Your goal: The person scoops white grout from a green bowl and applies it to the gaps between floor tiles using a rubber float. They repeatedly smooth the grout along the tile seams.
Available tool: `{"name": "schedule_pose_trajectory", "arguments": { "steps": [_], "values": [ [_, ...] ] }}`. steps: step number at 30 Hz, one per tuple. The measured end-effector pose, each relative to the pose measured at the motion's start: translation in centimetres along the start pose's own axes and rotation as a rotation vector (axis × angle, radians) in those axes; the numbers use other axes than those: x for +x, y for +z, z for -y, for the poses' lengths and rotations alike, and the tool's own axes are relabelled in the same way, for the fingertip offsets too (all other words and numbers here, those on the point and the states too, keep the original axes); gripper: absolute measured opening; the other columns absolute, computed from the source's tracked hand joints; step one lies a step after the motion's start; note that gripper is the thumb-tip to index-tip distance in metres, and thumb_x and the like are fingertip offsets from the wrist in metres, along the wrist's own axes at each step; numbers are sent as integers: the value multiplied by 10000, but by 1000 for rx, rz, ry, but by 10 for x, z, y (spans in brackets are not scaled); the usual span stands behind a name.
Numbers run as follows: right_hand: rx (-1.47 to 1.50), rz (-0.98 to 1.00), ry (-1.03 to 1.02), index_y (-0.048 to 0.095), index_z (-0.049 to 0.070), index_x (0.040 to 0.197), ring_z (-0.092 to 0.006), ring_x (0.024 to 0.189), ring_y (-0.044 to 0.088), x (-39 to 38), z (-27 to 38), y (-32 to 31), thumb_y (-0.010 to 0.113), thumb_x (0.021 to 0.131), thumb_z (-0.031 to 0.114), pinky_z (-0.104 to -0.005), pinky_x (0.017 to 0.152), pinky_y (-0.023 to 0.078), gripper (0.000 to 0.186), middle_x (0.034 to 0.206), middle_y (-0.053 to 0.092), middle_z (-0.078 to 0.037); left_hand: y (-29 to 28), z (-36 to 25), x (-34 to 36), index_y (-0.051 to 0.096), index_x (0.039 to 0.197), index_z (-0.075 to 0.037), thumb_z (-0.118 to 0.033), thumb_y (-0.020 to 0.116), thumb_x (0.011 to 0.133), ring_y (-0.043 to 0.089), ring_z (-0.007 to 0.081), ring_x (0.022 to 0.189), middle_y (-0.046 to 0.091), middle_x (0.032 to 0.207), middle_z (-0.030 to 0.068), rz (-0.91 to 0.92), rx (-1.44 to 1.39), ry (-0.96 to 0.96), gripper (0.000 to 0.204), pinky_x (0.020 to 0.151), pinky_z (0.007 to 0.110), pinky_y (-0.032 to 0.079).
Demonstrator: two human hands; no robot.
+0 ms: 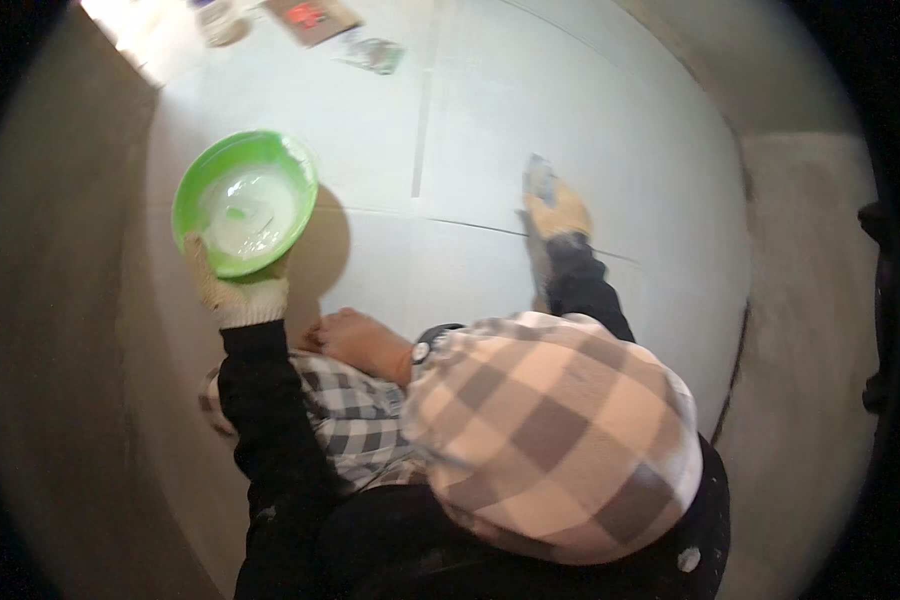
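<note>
My left hand (245, 300), in a cream knitted glove, grips the near rim of a green bowl (295, 160). The bowl tilts toward me and holds a wet white paste (255, 215), with a small green spot showing in it. Farther right, my right hand (560, 212), also gloved, is low over the pale floor tiles (480, 120) near a joint line. It appears closed on a small flat grey scraper (540, 178), whose tip points away from me. Blur hides the scraper's exact shape and most of the fingers.
A bare foot (365, 342) rests on the tiles between my arms. Checked fabric (560, 430) covers my raised knee. At the far left lie a clear container (215, 25), a brown packet (313, 18) and a crumpled plastic wrapper (373, 55). Walls (60, 250) rise on both sides.
</note>
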State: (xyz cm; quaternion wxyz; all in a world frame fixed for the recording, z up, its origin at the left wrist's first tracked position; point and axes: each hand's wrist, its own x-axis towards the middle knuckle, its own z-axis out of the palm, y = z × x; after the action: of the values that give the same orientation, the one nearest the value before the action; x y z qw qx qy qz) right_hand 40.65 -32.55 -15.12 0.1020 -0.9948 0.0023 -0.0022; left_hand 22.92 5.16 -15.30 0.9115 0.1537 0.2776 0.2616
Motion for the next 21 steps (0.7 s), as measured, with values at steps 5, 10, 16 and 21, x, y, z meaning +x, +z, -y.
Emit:
{"name": "schedule_pose_trajectory", "arguments": {
  "steps": [5, 10, 16, 21],
  "values": [
    [57, 95, 23, 570, 176, 1355, -376, 1096, 632, -4, 0, 17, 648, 807, 358, -464, 962, 490, 583, 1160, 675, -196, -6, 25, 1, 472, 1423, -183, -521, 688, 842, 491, 348, 1299, 487, 1435, 105, -67, 100, -185, 705, 1021, 617, 443],
    [-61, 127, -29, 510, 199, 1399, -374, 1109, 623, -18, -3, 28, 664, 860, 300, -484, 960, 486, 570, 1188, 667, -172, -24, 25, 16, 474, 1413, -165, -469, 676, 868, 508, 348, 1267, 508, 1402, 105, -54, 80, -260, 656, 988, 616, 466],
    [-191, 261, -141, 555, 148, 1358, -364, 1096, 636, -7, -5, -10, 625, 855, 319, -454, 952, 495, 536, 1181, 669, -196, -34, 32, 21, 451, 1341, 12, -249, 714, 883, 581, 300, 1160, 523, 1264, 213, 171, 263, -288, 590, 890, 439, 610],
    [-44, 347, -376, 555, 147, 1353, -368, 1087, 641, -10, 22, -20, 629, 853, 289, -435, 955, 497, 525, 1178, 668, -206, -25, 31, 16, 514, 1286, -45, -308, 690, 919, 677, 229, 984, 603, 1184, 126, 150, 324, -354, 485, 685, 351, 630]
  ]
}}
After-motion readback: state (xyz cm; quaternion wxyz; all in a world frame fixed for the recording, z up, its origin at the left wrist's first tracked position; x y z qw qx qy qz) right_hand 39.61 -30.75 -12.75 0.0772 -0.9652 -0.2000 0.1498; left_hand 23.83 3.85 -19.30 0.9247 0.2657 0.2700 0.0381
